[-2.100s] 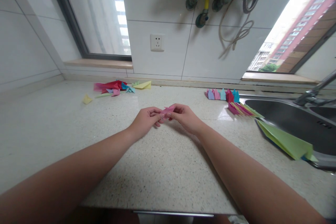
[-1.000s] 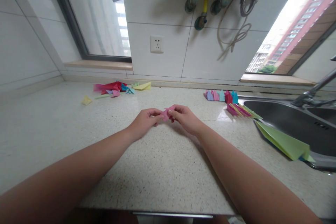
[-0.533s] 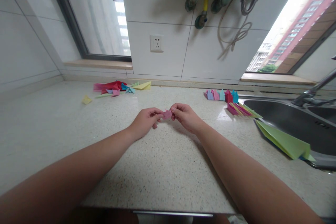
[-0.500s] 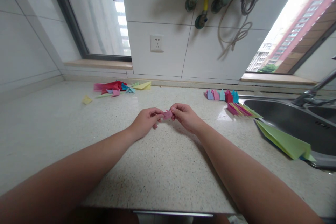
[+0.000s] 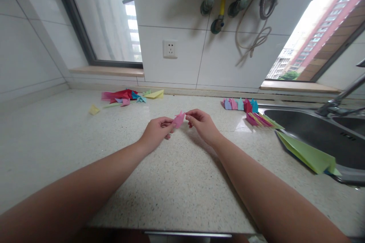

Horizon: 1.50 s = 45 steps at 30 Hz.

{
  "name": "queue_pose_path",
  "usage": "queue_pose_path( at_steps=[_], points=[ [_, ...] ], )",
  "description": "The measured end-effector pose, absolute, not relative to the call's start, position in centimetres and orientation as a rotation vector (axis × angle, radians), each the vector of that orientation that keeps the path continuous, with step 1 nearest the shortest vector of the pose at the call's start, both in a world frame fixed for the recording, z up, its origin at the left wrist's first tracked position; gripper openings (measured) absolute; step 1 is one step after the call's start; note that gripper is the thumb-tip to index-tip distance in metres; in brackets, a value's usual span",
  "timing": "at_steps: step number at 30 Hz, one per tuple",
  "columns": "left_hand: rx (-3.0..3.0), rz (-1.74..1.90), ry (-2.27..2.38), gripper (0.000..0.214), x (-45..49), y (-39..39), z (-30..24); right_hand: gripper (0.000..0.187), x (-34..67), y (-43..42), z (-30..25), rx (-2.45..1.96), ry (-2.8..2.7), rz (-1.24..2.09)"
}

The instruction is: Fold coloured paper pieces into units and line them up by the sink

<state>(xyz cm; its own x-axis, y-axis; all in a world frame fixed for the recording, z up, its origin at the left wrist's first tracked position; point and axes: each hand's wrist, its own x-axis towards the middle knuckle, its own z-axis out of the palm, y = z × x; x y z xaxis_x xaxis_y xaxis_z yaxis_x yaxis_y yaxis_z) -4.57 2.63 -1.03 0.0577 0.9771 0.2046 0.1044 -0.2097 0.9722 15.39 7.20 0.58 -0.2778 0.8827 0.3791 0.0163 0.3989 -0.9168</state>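
A small folded pink paper piece (image 5: 179,120), like an origami figure with pointed tips, is raised just above the speckled counter. My left hand (image 5: 157,131) pinches its lower left side between thumb and fingers. Close by its right edge is my right hand (image 5: 201,123), with thumb and forefinger curled and their tips slightly apart. The fingertips come right up to the paper's edge; contact there is too small to make out.
Colourful folded papers (image 5: 124,95) lie in a pile at the back left, beside a small yellow piece (image 5: 94,109). Several small origami figures (image 5: 234,104) line up at the back right. Folded paper planes (image 5: 259,119) and a large green one (image 5: 309,152) border the sink (image 5: 302,121).
The pink paper has been turned more upright in my left hand, showing a wider face. My right fingers have loosened from its right side.
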Motion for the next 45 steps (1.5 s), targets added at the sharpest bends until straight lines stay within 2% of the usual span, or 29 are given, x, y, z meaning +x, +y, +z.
queue_pose_path(
  at_steps=[18, 30, 39, 45],
  points=[
    [1.544, 1.214, 1.204, 0.034, -4.2, 1.9, -0.6, 0.015, 14.1, 6.0, 0.2, -1.026, -1.752, 0.797],
    [1.578, 1.205, 1.230, 0.032, -4.1, 1.7, -0.6, 0.025, 13.3, 4.8, 0.8, -1.067, -1.700, 0.725],
    [1.567, 1.210, 1.240, 0.031, -4.3, 1.8, -0.6, 0.033, 13.0, 4.2, 0.8, -1.038, -1.684, 0.790],
    [1.621, 1.230, 1.257, 0.031, -4.3, 1.7, -0.4, 0.029, 12.8, 3.7, 1.1, -1.092, -1.679, 0.744]
  ],
)
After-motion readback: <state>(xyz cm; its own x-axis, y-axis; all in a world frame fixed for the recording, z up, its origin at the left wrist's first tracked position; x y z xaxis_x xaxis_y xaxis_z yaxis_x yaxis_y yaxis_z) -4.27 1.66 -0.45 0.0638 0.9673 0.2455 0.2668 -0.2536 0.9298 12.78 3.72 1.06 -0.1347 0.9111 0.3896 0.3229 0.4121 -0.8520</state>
